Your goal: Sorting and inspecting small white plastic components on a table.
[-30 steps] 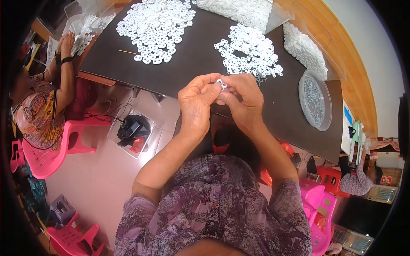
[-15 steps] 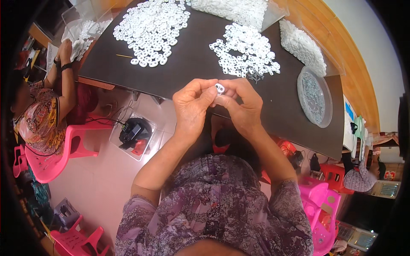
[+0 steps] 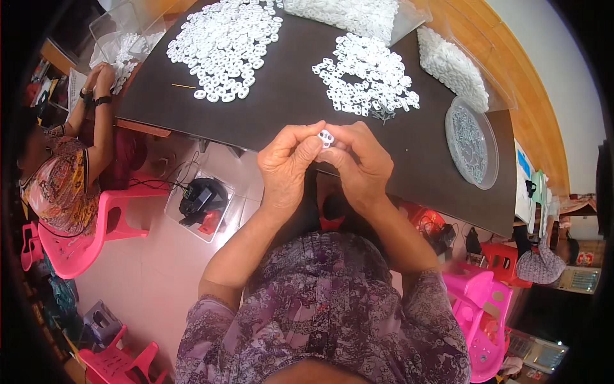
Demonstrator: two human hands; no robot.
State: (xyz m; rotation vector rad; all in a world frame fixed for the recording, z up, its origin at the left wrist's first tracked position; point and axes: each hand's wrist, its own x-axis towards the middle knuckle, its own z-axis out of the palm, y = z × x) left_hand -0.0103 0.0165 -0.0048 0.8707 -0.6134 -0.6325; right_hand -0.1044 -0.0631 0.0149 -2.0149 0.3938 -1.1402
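Observation:
A small white plastic piece with holes [image 3: 326, 137] is pinched between the fingertips of both hands, just off the table's near edge. My left hand [image 3: 285, 163] grips it between thumb and forefinger. My right hand [image 3: 361, 160] closes on it from the other side, its thumb below the piece. Beyond the hands lies a heap of small white pieces with holes [image 3: 374, 73], with a few grey screws [image 3: 382, 116] at its near edge. A larger heap of white oval pieces with two holes [image 3: 224, 51] is farther left.
A round clear tray of small grey screws [image 3: 472, 144] sits at the table's right. Bins of white pieces [image 3: 451, 67] line the back of the dark table [image 3: 275, 96]. A thin yellow stick [image 3: 183, 86] lies left. Another person [image 3: 67, 160] sits at far left by pink chairs.
The white piece has turned between my fingertips, and more of its holed face shows. Both hands have shifted only slightly. The other person's hands at far left have moved a little.

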